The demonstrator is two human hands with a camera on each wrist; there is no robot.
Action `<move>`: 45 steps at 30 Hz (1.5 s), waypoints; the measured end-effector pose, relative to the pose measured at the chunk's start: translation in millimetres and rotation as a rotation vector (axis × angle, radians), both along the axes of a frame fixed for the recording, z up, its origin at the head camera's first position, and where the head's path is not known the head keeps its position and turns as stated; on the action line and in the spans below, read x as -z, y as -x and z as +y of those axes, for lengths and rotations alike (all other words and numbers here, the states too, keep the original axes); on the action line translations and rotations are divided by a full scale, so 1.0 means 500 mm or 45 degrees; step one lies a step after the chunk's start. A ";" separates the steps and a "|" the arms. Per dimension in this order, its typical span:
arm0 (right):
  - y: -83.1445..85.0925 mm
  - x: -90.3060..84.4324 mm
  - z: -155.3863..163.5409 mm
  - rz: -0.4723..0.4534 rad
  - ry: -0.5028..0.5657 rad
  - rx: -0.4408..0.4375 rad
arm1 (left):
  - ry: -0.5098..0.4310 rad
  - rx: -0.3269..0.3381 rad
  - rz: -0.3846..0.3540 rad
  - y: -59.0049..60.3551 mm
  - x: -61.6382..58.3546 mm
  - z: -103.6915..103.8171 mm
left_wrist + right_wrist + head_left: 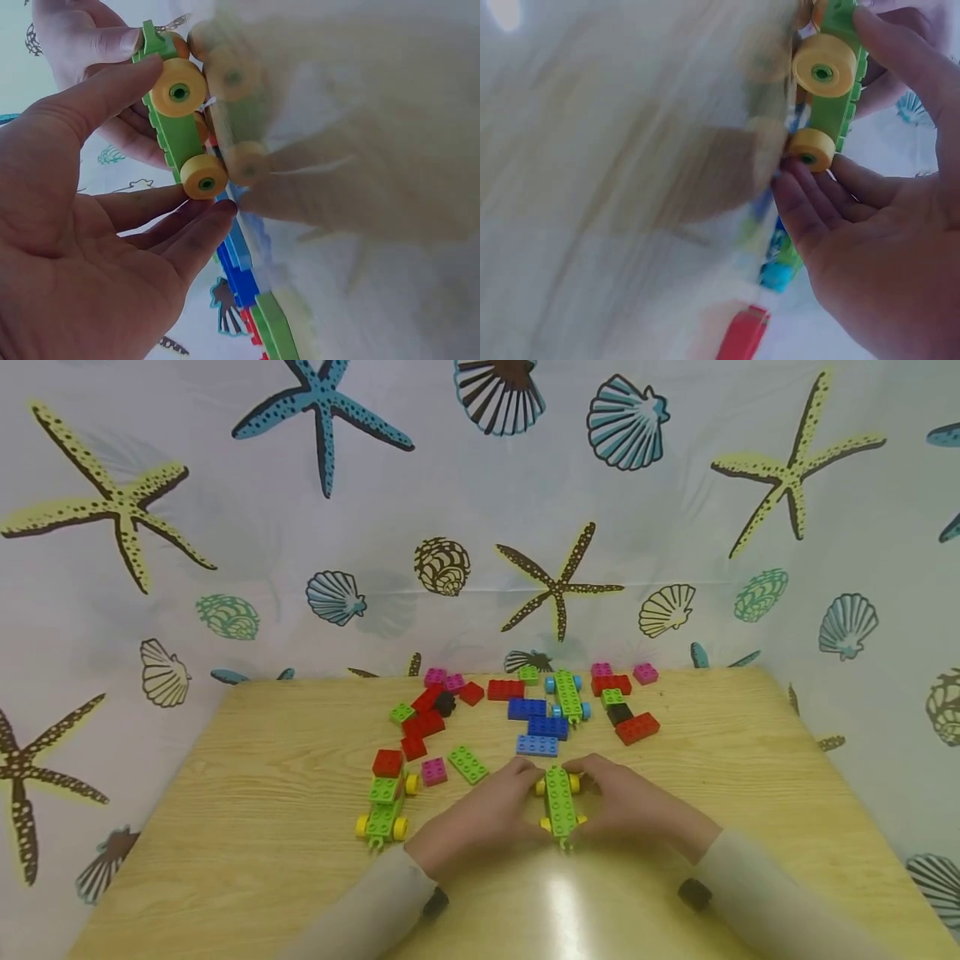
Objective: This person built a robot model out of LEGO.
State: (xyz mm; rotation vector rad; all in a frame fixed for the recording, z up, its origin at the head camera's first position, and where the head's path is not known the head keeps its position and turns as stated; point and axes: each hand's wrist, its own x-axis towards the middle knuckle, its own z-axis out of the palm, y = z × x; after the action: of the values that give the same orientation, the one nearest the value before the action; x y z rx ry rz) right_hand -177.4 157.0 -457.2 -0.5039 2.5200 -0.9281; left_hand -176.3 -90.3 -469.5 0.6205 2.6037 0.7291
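Note:
A green toy-brick car base [559, 802] with yellow wheels stands on the wooden table, between both hands. My left hand [491, 810] holds it from the left, thumb at the near end and fingertips by the far wheel [204, 178]. From the other side my right hand [630, 802] holds it the same way, its fingers close to the far wheel [811, 149]. The base's studded top faces up and bears no bricks. Left of the hands stands a second green car [384, 817] with yellow wheels, a green brick and a red brick [387, 763] stacked on it.
Beyond the hands lie several loose bricks, among them a light blue brick [537, 745], a green plate [468, 764] and a pink brick [433, 771]. A green car base with blue wheels [567, 695] stands farther back. A patterned cloth [450, 635] hangs behind the table [270, 827].

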 end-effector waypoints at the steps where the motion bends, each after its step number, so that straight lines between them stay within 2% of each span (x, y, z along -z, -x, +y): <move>1: -0.005 -0.001 -0.007 -0.005 0.004 -0.005 | -0.002 0.000 -0.004 -0.006 -0.002 -0.008; 5: -0.021 -0.002 -0.033 -0.024 0.035 -0.019 | -0.011 -0.008 -0.036 -0.025 -0.013 -0.034; 9: -0.030 -0.003 -0.048 -0.033 0.048 -0.018 | -0.014 -0.012 -0.056 -0.034 -0.023 -0.052; 20: -0.028 -0.002 -0.056 -0.018 0.034 -0.006 | -0.062 -0.017 -0.085 -0.037 -0.023 -0.061; 28: -0.027 0.001 -0.056 -0.024 0.042 -0.013 | -0.049 -0.018 -0.071 -0.039 -0.026 -0.071; 31: -0.026 0.002 -0.058 -0.029 0.039 -0.012 | -0.059 -0.062 -0.037 -0.037 -0.036 -0.084; 39: -0.026 0.003 -0.056 -0.044 0.009 -0.022 | -0.121 -0.366 0.211 -0.024 -0.069 -0.128; 41: -0.026 0.002 -0.056 -0.042 0.010 -0.029 | -0.133 -0.403 0.270 -0.022 -0.076 -0.145; 45: -0.027 0.001 -0.057 -0.042 0.016 -0.031 | -0.179 -0.427 0.367 -0.015 -0.091 -0.185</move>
State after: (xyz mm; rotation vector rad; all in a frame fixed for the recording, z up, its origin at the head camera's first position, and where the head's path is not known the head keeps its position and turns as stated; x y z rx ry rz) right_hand -163.7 128.7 -457.6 -0.5177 2.4745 -0.9365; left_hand -169.1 -182.7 -423.9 0.3489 2.9852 0.9966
